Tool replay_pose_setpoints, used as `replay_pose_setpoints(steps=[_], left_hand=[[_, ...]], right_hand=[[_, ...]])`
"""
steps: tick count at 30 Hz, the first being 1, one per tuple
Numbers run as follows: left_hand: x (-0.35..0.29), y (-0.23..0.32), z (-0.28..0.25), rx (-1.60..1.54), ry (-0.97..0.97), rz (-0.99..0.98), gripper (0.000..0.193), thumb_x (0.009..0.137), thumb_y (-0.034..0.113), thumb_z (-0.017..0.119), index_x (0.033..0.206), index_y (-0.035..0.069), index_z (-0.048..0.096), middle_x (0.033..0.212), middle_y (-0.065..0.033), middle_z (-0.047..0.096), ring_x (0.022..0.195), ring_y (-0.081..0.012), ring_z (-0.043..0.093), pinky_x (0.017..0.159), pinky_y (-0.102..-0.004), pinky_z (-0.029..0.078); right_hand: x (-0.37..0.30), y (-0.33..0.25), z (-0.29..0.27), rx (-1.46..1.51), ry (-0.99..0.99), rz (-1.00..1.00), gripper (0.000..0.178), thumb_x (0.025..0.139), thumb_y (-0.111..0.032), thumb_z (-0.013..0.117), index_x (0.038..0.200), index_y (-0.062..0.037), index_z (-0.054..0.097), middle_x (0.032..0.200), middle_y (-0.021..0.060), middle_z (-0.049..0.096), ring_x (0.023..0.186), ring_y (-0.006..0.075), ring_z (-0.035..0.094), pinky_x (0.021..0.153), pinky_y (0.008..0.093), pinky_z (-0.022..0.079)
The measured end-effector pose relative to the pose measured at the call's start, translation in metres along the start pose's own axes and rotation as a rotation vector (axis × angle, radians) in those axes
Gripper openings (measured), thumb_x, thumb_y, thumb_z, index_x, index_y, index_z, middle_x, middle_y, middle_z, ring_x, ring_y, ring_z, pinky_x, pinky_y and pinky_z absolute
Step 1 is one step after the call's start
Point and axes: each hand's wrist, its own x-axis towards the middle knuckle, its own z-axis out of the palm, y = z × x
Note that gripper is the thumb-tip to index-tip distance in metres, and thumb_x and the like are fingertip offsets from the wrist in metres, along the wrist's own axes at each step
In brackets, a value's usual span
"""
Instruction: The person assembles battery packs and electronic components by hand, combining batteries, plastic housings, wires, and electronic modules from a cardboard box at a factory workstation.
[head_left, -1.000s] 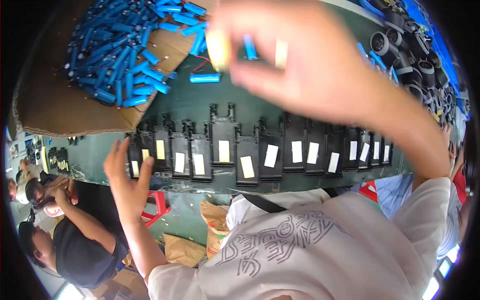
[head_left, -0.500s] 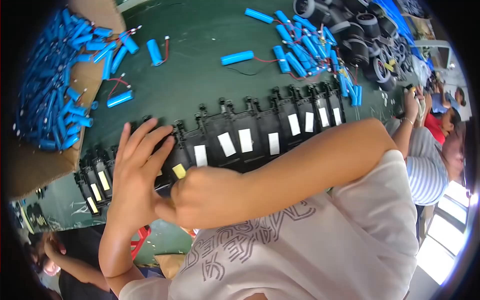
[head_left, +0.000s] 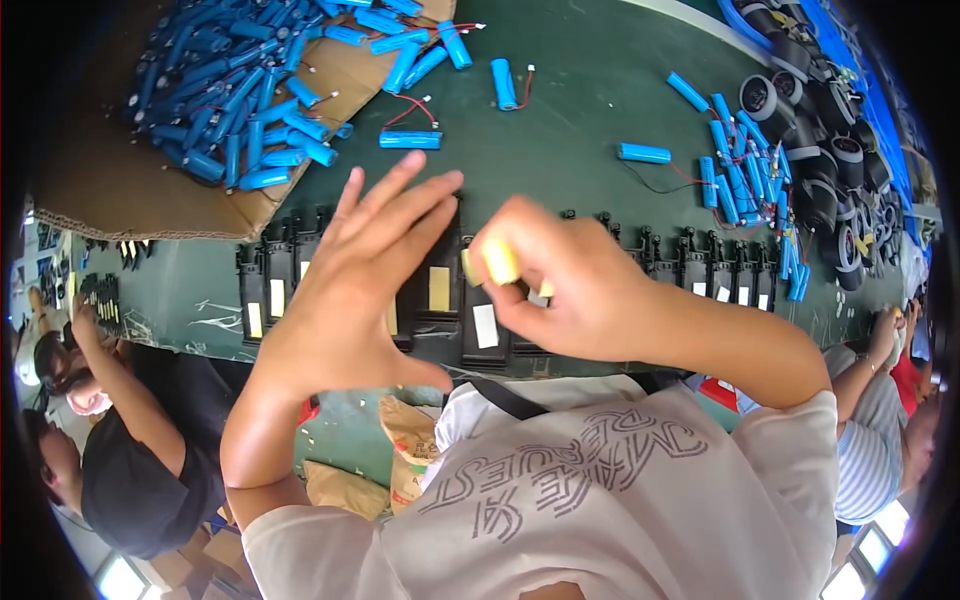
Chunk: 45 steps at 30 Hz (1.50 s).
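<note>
A row of black plastic casings (head_left: 278,262) stretches across the green table, each bearing a white or yellow rectangular patch. My left hand (head_left: 345,285) is spread over the left part of the row, fingers and thumb apart, holding nothing. To its right, my right hand (head_left: 580,285) is closed, with a small yellow strip (head_left: 500,262) at its curled fingers, slightly blurred. Between the hands, one casing shows a yellow patch (head_left: 439,288). Just below the right hand sits a white patch (head_left: 485,326) on another casing. Both hands cover parts of the row.
Blue cylindrical batteries (head_left: 240,95) with wires are heaped on cardboard (head_left: 225,218) at the far left. Another battery pile (head_left: 735,170) lies at the right, beside black-and-grey round parts (head_left: 835,150). Co-workers sit on both sides. Brown paper bags (head_left: 405,430) stand below the table edge.
My right hand has lifted away from my left thumb and moved right, and the yellow strip now shows in it. My left hand stays spread. The whole view has shifted.
</note>
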Motion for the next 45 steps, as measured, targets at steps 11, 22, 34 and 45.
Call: replay_pose_setpoints(steps=[11, 22, 34, 45], left_hand=[[0.002, -0.025, 0.007, 0.054, 0.103, 0.016, 0.051, 0.057, 0.004, 0.068, 0.107, 0.0, 0.062, 0.129, -0.0125, 0.051, 0.135, -0.033, 0.033, 0.111, -0.0541, 0.02], [-0.005, -0.022, 0.005, -0.133, 0.004, -0.012, 0.079, 0.037, 0.011, 0.086, 0.112, 0.002, 0.06, 0.138, -0.0124, 0.044, 0.141, -0.033, 0.02, 0.113, -0.0562, 0.013], [-0.033, -0.027, -0.009, 0.042, -0.119, -0.059, 0.11, 0.034, 0.021, 0.085, 0.135, 0.004, 0.045, 0.152, -0.0143, 0.021, 0.143, -0.0363, 0.01, 0.112, -0.0565, 0.011], [-0.04, -0.035, -0.004, 0.012, -0.053, -0.075, 0.107, 0.032, 0.022, 0.085, 0.133, 0.013, 0.05, 0.152, -0.0152, 0.022, 0.142, -0.0389, 0.01, 0.113, -0.0543, 0.011]], right_hand=[[0.036, -0.009, 0.036, -0.58, -0.385, -0.503, 0.016, 0.063, -0.008, 0.062, 0.074, 0.0019, 0.055, 0.046, 0.0088, 0.052, 0.041, 0.0224, 0.056, 0.038, 0.0347, 0.043], [0.031, 0.014, 0.029, -0.134, -0.272, -0.1, 0.021, 0.074, 0.002, 0.058, 0.092, -0.0017, 0.047, 0.072, 0.0156, 0.057, 0.061, 0.0325, 0.06, 0.049, 0.0396, 0.045], [-0.025, -0.03, 0.087, -0.289, -0.463, -0.528, 0.017, 0.075, -0.007, 0.059, 0.091, -0.0031, 0.059, 0.096, 0.0066, 0.057, 0.081, 0.0214, 0.061, 0.076, 0.0356, 0.048], [0.002, -0.035, 0.083, -0.044, -0.748, -0.295, 0.025, 0.072, -0.009, 0.061, 0.097, -0.0048, 0.059, 0.105, 0.0105, 0.052, 0.097, 0.0207, 0.054, 0.063, 0.0302, 0.048]])
